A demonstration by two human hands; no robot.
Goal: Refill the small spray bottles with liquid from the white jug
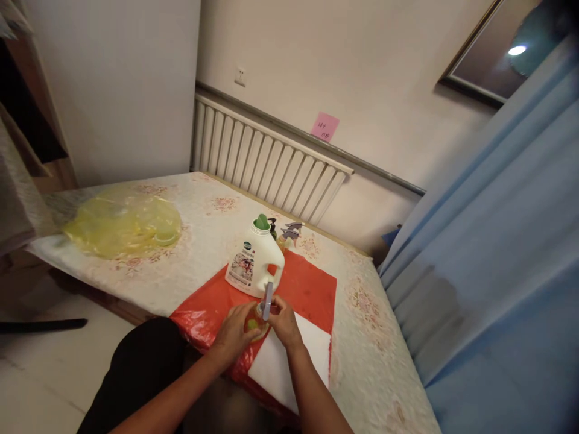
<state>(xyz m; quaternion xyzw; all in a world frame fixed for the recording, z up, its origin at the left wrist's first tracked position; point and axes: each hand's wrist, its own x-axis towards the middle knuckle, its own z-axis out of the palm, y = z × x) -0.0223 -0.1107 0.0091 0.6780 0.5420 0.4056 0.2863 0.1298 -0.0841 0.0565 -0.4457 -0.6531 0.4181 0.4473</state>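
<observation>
Two bare forearms (314,389), which we are stretching forward; left hand (233,331), with which we are grasping a small amber-coloured spray bottle (256,326); right hand (286,323), with which we are pinching its grey spray head (268,300); bottle, which we are holding over a red plastic sheet (312,289), just before a white jug (248,265); jug, standing on that sheet, a green insert (261,222) sitting in its mouth; translucent yellow bag (120,223), resting well apart on floral cloth (210,241).
</observation>
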